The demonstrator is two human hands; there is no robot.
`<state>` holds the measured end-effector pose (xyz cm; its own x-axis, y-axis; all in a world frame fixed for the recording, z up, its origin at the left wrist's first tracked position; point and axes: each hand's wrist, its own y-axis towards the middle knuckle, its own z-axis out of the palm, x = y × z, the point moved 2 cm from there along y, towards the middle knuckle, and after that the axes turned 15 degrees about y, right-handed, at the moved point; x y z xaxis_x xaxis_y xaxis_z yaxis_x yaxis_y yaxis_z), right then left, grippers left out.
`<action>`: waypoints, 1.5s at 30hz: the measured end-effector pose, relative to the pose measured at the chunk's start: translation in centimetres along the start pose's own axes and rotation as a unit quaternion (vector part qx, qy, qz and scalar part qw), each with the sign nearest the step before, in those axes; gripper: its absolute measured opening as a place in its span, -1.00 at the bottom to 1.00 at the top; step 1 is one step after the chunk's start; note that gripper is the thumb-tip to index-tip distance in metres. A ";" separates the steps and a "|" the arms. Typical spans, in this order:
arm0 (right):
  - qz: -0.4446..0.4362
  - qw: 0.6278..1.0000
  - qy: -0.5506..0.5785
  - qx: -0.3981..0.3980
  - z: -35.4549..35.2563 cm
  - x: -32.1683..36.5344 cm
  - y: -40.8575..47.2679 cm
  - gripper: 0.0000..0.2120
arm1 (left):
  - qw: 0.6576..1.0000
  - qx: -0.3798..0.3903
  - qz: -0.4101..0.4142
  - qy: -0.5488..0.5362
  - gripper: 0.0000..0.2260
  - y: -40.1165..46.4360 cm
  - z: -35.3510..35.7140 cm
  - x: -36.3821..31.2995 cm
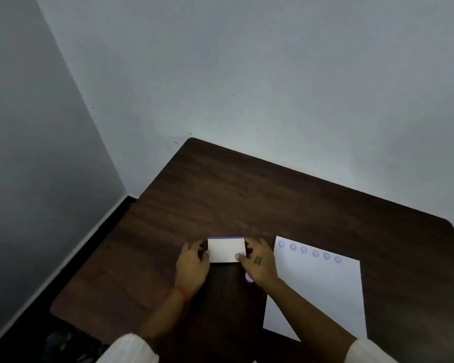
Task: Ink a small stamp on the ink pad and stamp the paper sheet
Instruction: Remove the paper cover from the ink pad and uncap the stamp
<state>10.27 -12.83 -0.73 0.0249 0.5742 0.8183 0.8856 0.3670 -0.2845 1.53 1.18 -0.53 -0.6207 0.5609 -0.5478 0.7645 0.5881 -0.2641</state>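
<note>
While the wall (220, 74) fills most of the view, everything that matters sits low on the dark wood table (247, 200). Far left is just a grey side wall and a dark strip of floor (37, 305) beside the table edge.

Left hand (192, 265) comes up from the bottom, white sleeve (127, 349) at the elbow, an orange thread band (180, 293) on the wrist. Forearm angles up and to the right, palm down, fingers curled loosely round the left edge of the ink pad (226, 249). So it's partly closed, gripping the pad's side.

That pad is a small white-topped box with a thin purple line along its far edge, flat on the table right between both hands. Looks closed, though I can't really tell.

Right hand (257, 260) mirrors the left, palm down, fingers on the pad's right edge, thumb on the near corner. Small dark mark on the back of it. Forearm runs down to the right and crosses the paper's near-left corner. A pale purple thing pokes out under the heel of the palm, probably the stamp (249, 278), but it's blurry and I can't tell if it's tucked in the hand or lying on the table.

Just right of that hand is the paper (323, 297), flat, with a row of six round purple stamp marks (309, 251) along its far edge.
</note>
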 end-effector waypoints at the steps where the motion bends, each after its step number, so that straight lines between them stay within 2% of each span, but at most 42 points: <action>1: -0.002 1.000 0.006 -0.006 0.1 -0.1 0.2 -0.54 | 1.000 0.007 0.001 0.002 -0.65 0.2 0.1 0.0; 8: 0.055 0.998 0.017 -0.027 0.2 0.2 0.1 -0.66 | 1.000 0.006 0.013 0.027 -0.68 0.3 0.1 -0.7; 15: -0.003 0.996 0.035 -0.079 0.5 2.2 -0.5 -0.52 | 0.998 -0.060 0.008 -0.011 -0.68 -0.7 -1.9 -1.3; 22: -0.028 0.998 0.051 -0.015 2.9 3.0 -3.1 -0.53 | 0.993 -0.114 -0.012 -0.011 -0.76 -3.6 -3.4 2.7; 27: -0.035 0.998 0.043 0.039 4.7 2.2 -5.0 -0.51 | 0.995 -0.095 -0.039 -0.009 -0.77 -5.4 -2.4 5.5; 35: -0.043 0.997 0.012 0.066 5.8 1.3 -5.8 -0.54 | 0.995 -0.091 -0.042 0.018 -0.77 -5.7 -1.6 6.7; 38: -0.045 0.996 0.002 0.074 5.8 1.3 -5.7 -0.49 | 0.995 -0.082 -0.043 0.029 -0.71 -5.4 -1.5 6.6; 41: -0.044 0.995 0.008 0.084 5.5 1.2 -5.4 -0.54 | 0.993 -0.090 -0.044 0.070 -0.59 -5.1 -1.3 6.2; 45: -0.041 0.996 0.045 0.064 4.3 1.7 -4.9 -0.54 | 0.990 -0.113 -0.001 0.083 -0.52 -4.9 -1.1 4.0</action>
<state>3.97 -10.55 -0.11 0.0015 0.4723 0.8814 0.8199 0.5041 -0.2715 -4.91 1.22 -0.57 -0.6570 0.6364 -0.4042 0.7161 0.6944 -0.0707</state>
